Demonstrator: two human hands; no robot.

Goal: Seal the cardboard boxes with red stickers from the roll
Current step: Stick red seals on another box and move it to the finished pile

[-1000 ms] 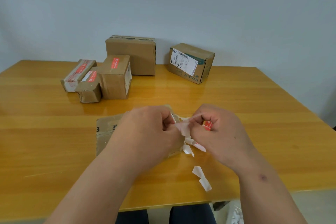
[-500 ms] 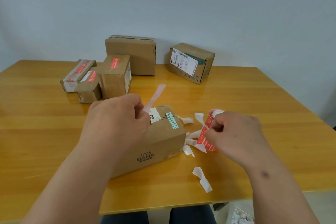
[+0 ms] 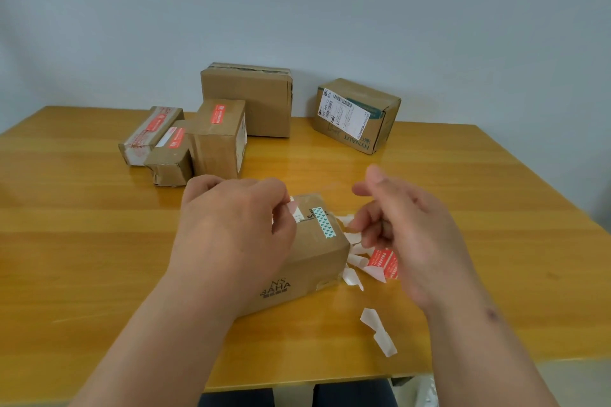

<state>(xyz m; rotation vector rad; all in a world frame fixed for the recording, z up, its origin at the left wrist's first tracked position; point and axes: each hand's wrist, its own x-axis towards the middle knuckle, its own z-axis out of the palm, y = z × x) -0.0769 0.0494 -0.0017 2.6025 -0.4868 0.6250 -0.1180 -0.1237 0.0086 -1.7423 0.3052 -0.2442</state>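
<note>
A brown cardboard box [image 3: 317,254] printed "NS BAHA" lies tilted in front of me, with a teal tape strip [image 3: 324,222] across its top seam. My left hand [image 3: 231,231] rests over the box's left part and pinches a peeled sticker [image 3: 293,208], pale back side showing, just above the box top. My right hand [image 3: 410,235] hovers to the right of the box with fingers spread and nothing in it. The red sticker roll [image 3: 383,263] lies on the table under that hand, partly hidden by it.
Three small boxes bearing red stickers [image 3: 215,139] sit at the back left, next to a larger plain box [image 3: 251,99]. A box with a white shipping label [image 3: 358,116] stands at the back right. White backing scraps [image 3: 378,332] litter the wooden table [image 3: 496,241] right of the near box.
My hands pulled apart and a sticker came off the roll. My right hand set the roll down and rose, opening. My left hand lowered the sticker onto the box top.
</note>
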